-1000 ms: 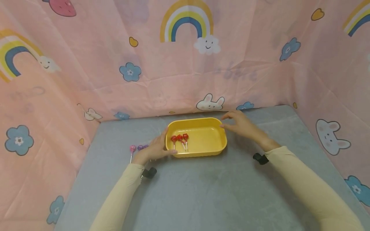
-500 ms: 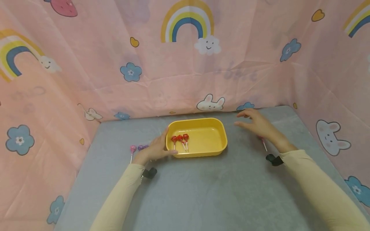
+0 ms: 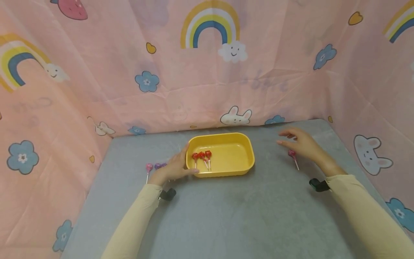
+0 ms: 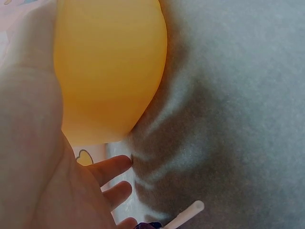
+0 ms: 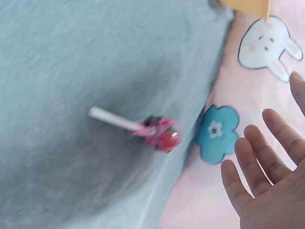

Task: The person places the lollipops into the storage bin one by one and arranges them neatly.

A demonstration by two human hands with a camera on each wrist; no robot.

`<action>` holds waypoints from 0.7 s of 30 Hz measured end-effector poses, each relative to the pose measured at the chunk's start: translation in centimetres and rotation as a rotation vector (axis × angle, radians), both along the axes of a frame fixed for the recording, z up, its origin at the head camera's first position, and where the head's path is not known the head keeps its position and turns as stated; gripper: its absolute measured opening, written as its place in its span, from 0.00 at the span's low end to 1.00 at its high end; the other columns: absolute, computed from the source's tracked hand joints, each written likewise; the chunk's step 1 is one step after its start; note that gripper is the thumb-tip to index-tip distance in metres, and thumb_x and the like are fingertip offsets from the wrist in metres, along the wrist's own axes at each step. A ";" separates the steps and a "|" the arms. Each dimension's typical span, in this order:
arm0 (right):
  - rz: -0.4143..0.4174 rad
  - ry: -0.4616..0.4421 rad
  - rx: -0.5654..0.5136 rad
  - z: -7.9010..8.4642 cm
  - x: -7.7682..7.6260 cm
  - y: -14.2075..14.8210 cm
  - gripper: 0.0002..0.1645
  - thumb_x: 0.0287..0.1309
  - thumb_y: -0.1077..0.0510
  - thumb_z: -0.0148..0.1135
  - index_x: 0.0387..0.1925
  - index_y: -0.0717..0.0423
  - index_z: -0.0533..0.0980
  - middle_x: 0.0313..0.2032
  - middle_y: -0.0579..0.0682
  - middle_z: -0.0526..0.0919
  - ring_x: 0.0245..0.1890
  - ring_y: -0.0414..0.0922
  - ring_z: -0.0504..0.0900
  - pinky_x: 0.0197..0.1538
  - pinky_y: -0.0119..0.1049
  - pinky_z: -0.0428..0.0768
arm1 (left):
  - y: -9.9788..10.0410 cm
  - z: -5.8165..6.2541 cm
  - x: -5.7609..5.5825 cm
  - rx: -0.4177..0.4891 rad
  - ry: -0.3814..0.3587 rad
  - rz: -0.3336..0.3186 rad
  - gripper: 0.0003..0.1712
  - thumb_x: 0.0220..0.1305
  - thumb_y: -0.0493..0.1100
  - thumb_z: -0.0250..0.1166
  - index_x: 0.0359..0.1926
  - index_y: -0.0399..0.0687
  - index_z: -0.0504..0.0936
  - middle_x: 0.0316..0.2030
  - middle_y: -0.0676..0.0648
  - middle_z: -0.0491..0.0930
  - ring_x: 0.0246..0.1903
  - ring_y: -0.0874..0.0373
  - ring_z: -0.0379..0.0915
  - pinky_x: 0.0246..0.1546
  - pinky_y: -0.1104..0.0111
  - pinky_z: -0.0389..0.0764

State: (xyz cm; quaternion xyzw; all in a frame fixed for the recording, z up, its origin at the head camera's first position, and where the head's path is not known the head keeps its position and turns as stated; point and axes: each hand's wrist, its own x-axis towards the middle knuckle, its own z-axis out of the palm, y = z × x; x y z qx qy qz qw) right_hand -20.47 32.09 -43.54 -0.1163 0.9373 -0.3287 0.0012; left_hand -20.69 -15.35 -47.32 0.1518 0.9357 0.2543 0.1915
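Note:
A yellow plastic basin sits on the table with several red-headed lollipops at its left end. My left hand rests against the basin's left end, thumb along the front rim. In the left wrist view its fingers stretch out past the basin's yellow wall. My right hand hovers with nothing in it, just above a pink-wrapped lollipop on the table to the right. The right wrist view shows that lollipop lying apart from the spread fingers.
Left of the left hand lie a pink lollipop and purple lollipops, partly hidden by that hand. Grey cloth covers the table. A pink printed curtain hangs along the back and sides.
My right hand has moved away from the basin's right end, rightward, and the pink-wrapped lollipop there has come into view. My left hand and the basin have stayed put.

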 end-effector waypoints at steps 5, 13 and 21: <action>-0.009 -0.003 -0.018 -0.7 0.5 1.3 0.30 0.66 0.47 0.62 0.58 0.65 0.74 0.59 0.65 0.75 0.56 0.62 0.73 0.57 0.60 0.72 | 0.0 0.1 0.1 0.000 0.008 -0.014 0.69 0.56 0.67 0.68 0.79 0.58 0.28 0.78 0.38 0.50 0.76 0.39 0.49 0.76 0.45 0.53; -0.050 -0.083 -0.011 -1.8 0.9 2.9 0.34 0.66 0.42 0.60 0.61 0.64 0.72 0.62 0.66 0.73 0.58 0.64 0.73 0.58 0.62 0.73 | 0.0 0.2 0.1 0.007 0.009 -0.009 0.68 0.56 0.66 0.69 0.79 0.58 0.28 0.77 0.37 0.50 0.76 0.38 0.50 0.75 0.44 0.54; -0.076 -0.123 0.035 -3.2 0.9 4.1 0.33 0.66 0.42 0.60 0.60 0.64 0.73 0.58 0.68 0.76 0.55 0.64 0.76 0.54 0.59 0.76 | 0.0 -0.1 0.0 0.009 0.012 -0.017 0.68 0.57 0.65 0.68 0.79 0.56 0.27 0.78 0.36 0.49 0.76 0.39 0.48 0.77 0.45 0.50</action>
